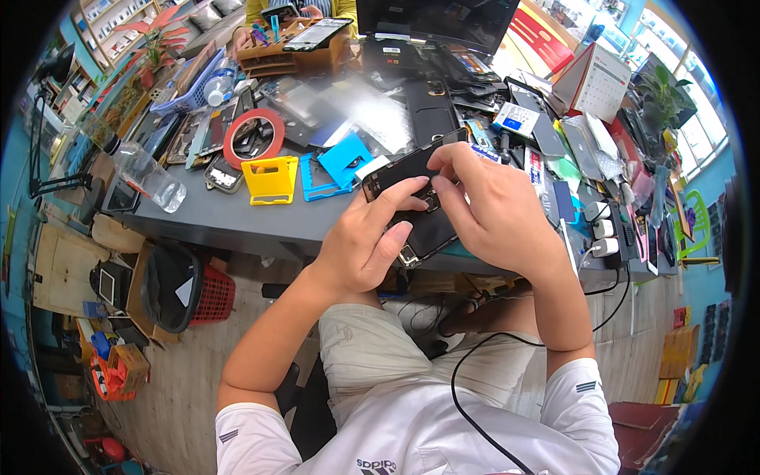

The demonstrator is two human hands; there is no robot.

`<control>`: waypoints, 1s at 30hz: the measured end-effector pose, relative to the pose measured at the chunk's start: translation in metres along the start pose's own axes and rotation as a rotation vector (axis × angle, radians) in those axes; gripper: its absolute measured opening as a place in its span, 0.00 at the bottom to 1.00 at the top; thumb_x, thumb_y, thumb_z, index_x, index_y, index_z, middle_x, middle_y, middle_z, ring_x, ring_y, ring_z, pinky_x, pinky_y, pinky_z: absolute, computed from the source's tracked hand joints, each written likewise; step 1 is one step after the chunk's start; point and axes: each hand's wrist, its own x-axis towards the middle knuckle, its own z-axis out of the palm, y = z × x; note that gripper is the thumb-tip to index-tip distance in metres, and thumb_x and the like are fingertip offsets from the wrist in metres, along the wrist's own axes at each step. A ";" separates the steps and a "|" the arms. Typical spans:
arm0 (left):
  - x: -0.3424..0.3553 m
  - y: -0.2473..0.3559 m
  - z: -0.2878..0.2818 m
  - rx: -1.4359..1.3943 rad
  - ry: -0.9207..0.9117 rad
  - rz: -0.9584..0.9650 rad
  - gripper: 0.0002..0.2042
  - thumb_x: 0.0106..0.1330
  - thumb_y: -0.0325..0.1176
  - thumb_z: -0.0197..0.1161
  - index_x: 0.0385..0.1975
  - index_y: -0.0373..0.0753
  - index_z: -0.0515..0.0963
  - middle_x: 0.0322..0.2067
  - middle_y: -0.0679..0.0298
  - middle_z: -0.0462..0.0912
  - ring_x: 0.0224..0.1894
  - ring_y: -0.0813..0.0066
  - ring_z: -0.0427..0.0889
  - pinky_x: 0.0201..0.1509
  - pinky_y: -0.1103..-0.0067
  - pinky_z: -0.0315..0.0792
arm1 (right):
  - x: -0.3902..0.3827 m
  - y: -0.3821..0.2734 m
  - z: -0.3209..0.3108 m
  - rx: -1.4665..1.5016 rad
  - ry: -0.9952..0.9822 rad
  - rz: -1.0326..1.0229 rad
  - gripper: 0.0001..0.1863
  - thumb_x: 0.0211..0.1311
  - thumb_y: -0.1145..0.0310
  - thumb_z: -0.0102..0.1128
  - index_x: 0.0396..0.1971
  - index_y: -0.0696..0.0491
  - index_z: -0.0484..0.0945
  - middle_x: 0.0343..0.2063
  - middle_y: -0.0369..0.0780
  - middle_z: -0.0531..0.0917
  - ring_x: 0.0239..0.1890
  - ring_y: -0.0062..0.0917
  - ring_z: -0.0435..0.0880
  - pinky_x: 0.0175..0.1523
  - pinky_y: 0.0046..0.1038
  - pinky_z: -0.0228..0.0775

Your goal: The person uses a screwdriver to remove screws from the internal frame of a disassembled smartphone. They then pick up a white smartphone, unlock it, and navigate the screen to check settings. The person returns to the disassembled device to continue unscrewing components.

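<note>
A dark, opened-up smartphone (434, 231) is tilted above the front edge of the grey desk, with metallic parts showing at its ends and middle. My left hand (356, 241) grips its left side, with the thumb apart from the forefinger. From the right, my right hand (499, 210) reaches over the phone, its thumb and forefinger pinched together at the middle. Whatever lies between those fingertips is too small to make out. Just beyond my left hand stand a yellow phone stand (273, 180) and a blue phone stand (321, 180).
A red tape roll (275, 136), clear bottle (162, 190) and many phone parts crowd the grey desk (229, 226). A laptop (439, 24) and calendar (598, 87) stand behind. Chargers (604, 228) sit right. Another person (257, 12) is across the desk; a waste basket (210, 297) stands lower left.
</note>
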 end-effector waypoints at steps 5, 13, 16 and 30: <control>-0.002 -0.002 0.003 -0.044 0.059 0.005 0.25 0.77 0.37 0.55 0.70 0.34 0.72 0.49 0.50 0.89 0.56 0.45 0.82 0.66 0.62 0.71 | 0.002 -0.006 -0.007 -0.147 -0.181 0.115 0.11 0.75 0.62 0.63 0.39 0.54 0.76 0.20 0.43 0.83 0.25 0.40 0.86 0.29 0.40 0.73; 0.000 0.003 -0.001 0.016 0.009 -0.010 0.27 0.75 0.37 0.49 0.69 0.26 0.71 0.50 0.45 0.89 0.58 0.48 0.81 0.69 0.62 0.68 | -0.001 -0.004 -0.006 -0.109 -0.157 0.073 0.10 0.74 0.63 0.63 0.40 0.54 0.75 0.20 0.43 0.83 0.25 0.42 0.87 0.30 0.41 0.74; -0.001 0.002 0.000 0.007 0.021 -0.003 0.27 0.75 0.37 0.49 0.69 0.27 0.72 0.50 0.45 0.89 0.57 0.48 0.81 0.69 0.62 0.68 | 0.001 -0.007 -0.008 -0.124 -0.198 0.105 0.09 0.74 0.65 0.62 0.43 0.54 0.75 0.22 0.44 0.85 0.27 0.44 0.87 0.32 0.42 0.75; 0.005 0.006 0.005 0.018 0.010 -0.021 0.27 0.77 0.38 0.46 0.68 0.27 0.72 0.50 0.46 0.90 0.58 0.52 0.83 0.70 0.63 0.68 | -0.018 0.003 -0.002 0.090 -0.057 0.121 0.14 0.73 0.63 0.65 0.46 0.54 0.73 0.27 0.47 0.87 0.28 0.45 0.88 0.31 0.43 0.76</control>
